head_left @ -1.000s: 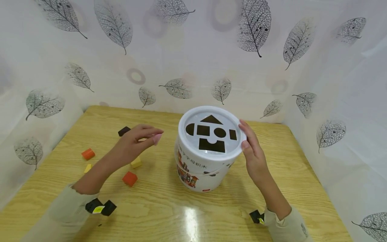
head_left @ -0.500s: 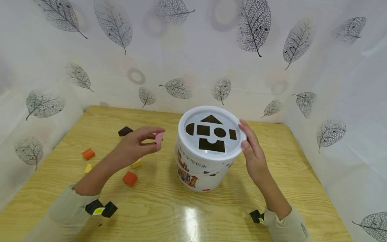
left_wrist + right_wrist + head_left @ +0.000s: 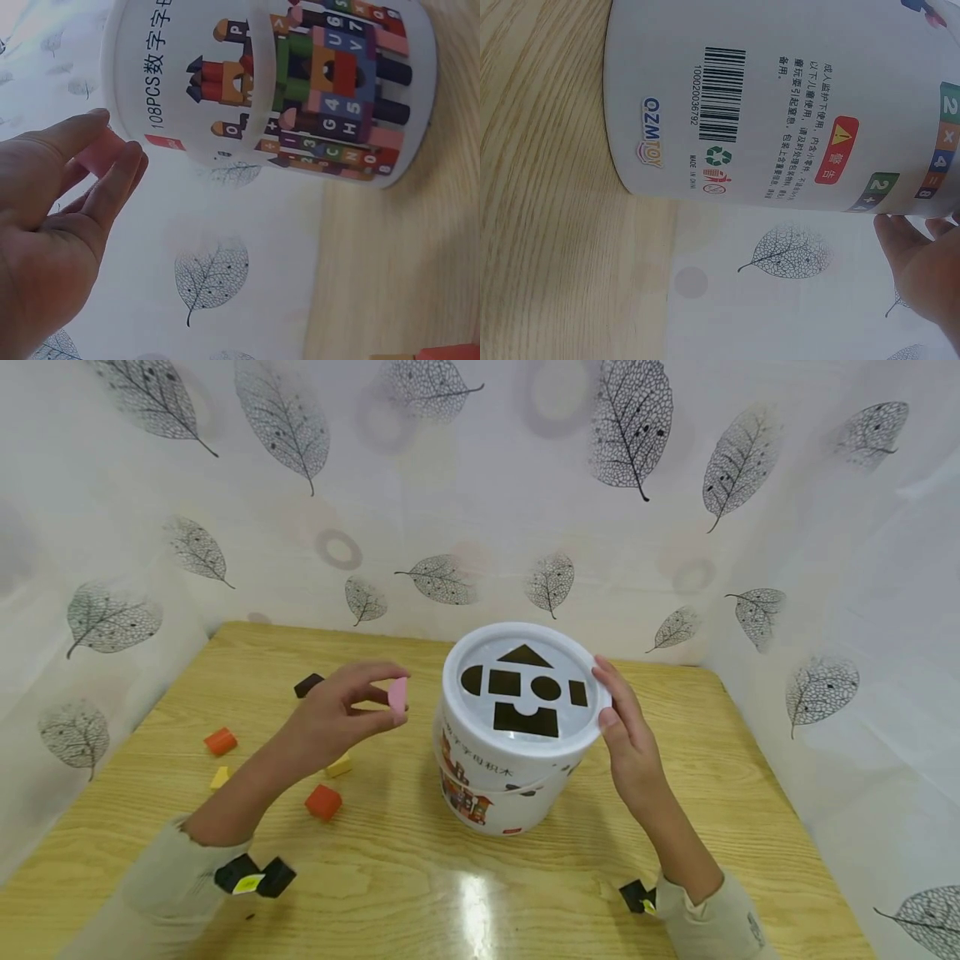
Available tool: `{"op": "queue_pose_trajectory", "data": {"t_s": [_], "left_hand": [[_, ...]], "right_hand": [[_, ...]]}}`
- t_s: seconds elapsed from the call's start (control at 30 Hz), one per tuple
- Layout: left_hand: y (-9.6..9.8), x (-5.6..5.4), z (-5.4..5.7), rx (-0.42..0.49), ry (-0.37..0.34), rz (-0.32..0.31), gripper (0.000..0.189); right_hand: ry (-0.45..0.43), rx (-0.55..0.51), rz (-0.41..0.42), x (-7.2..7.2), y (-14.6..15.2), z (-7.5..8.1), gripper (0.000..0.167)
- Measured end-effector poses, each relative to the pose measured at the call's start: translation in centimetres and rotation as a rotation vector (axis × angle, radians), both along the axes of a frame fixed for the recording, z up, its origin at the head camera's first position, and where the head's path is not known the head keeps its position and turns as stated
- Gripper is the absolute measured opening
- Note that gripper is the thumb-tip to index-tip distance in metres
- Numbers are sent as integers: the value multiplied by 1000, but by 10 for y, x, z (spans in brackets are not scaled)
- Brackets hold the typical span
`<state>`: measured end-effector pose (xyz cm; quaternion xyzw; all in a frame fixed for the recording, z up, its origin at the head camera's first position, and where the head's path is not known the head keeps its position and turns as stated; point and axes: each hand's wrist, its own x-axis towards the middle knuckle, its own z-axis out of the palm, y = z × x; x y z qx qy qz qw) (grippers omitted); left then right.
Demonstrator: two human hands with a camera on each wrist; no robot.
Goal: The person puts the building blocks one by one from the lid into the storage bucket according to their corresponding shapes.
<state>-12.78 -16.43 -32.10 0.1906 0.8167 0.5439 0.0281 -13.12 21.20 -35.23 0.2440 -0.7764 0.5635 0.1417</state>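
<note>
Between thumb and fingers, my left hand (image 3: 330,714) pinches a pink half-round block (image 3: 398,698), held in the air just left of the white bucket (image 3: 487,793). In the left wrist view the pink block (image 3: 100,154) is partly covered by the fingers. The bucket stands upright, its lid (image 3: 480,714) cut with a triangle, a half-round, a square, a circle, a rectangle and a notched hole. My right hand (image 3: 636,752) rests against the lid's right rim, thumb and fingers spread along it. In the right wrist view that hand (image 3: 930,262) touches the bucket's side near the top.
Loose blocks lie on the wooden table (image 3: 390,893) to the left: an orange one (image 3: 221,742), a red one (image 3: 324,802), a yellow one (image 3: 339,766), another yellow one (image 3: 220,777) and a dark one (image 3: 307,685) partly behind the left hand. Leaf-patterned cloth (image 3: 480,485) surrounds the table.
The pink block has turned in my left fingers, so its half-round face shows more. The left hand has shifted slightly right and up. My right hand and the bucket stay put.
</note>
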Motion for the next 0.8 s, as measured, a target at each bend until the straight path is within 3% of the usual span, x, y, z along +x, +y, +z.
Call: {"op": "queue_pose_trajectory", "data": {"t_s": [0.37,0.6,0.8], "left_hand": [[10,-1,12,-20,113,14,48],[18,-2,23,-29,130,26,47],[25,-6,31,-13,183,-2,45]], "right_hand": [[5,-16,5,1,-2,2,46],[3,-23,3,2,-2,3,47],[4,-4,6,1,0,1,46]]}}
